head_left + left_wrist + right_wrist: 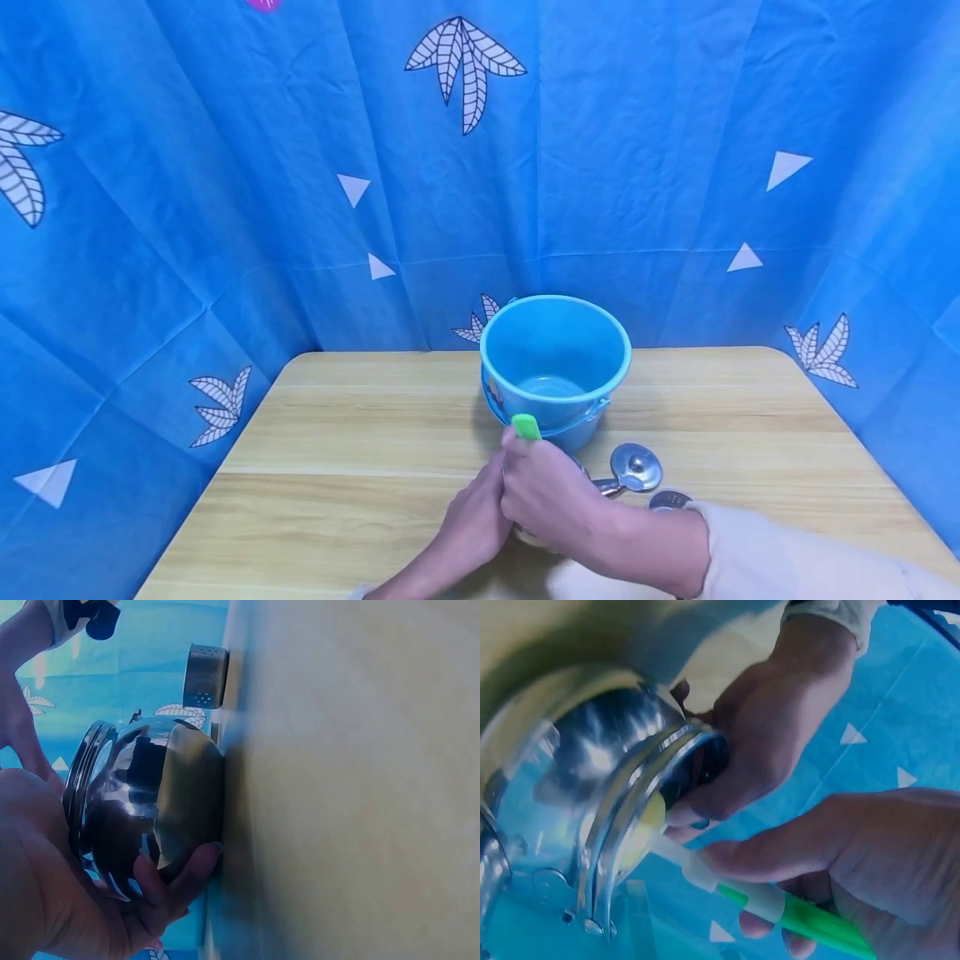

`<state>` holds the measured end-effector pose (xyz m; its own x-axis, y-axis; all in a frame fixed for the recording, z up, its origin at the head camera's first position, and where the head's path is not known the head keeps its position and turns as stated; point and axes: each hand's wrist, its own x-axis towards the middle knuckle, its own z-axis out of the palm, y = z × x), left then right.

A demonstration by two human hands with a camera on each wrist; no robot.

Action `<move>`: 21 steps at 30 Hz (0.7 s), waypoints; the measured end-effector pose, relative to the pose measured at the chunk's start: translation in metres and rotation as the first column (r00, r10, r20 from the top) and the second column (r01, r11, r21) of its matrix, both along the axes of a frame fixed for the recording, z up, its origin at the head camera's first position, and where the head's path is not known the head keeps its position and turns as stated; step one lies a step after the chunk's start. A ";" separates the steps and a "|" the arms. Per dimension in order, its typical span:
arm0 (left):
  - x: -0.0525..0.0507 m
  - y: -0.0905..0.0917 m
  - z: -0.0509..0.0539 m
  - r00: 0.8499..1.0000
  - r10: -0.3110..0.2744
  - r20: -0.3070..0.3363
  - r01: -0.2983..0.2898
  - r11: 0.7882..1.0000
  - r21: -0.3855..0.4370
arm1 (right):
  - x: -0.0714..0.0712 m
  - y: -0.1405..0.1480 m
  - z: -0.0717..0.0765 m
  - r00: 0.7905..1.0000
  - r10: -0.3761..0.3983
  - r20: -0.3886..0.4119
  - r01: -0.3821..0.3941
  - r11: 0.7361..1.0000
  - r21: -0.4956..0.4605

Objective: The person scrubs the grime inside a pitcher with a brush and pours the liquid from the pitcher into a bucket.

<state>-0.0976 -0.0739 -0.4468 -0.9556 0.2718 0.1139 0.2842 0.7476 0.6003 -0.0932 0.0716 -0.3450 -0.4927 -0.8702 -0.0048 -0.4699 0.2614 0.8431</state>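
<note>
A shiny round metal pot [127, 802] stands on the table, its rim facing up. My left hand [468, 521] grips it by the side; in the left wrist view the fingers [191, 877] curl low around its belly. My right hand [551, 496] holds a green-handled brush [821, 926] with a white neck. The neck reaches into the pot's mouth, where a pale yellow part [651, 817] shows; the rest of the brush's head is hidden inside. From above, both hands cover most of the pot. A round metal lid [626, 458] with a knob shows to its right.
A light blue bucket [555, 400] with a handle stands just beyond my hands. Right of the pot sits a small perforated metal strainer cup [205, 675]. Blue patterned cloth [637, 167] hangs behind and beside the wooden table [337, 458].
</note>
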 end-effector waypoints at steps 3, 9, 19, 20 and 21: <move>0.001 0.000 0.000 1.000 0.000 0.003 0.000 1.000 -0.006 | -0.006 -0.001 0.003 1.000 -0.009 0.023 0.008 1.000 0.029; 0.002 0.002 0.001 0.997 0.019 0.070 -0.021 0.999 0.033 | -0.018 0.002 0.009 0.997 -0.018 0.076 0.019 1.000 -0.002; 0.000 0.008 0.002 0.988 0.074 0.132 -0.083 0.995 0.063 | -0.028 0.013 0.013 0.980 -0.004 0.201 0.025 0.995 -0.102; 0.000 0.008 0.003 0.988 0.077 0.133 -0.086 0.994 0.061 | -0.028 0.015 0.014 0.976 -0.007 0.217 0.032 0.994 -0.109; 0.000 0.008 0.003 0.987 0.081 0.138 -0.089 0.994 0.057 | -0.028 0.016 0.015 0.972 -0.012 0.236 0.040 0.992 -0.116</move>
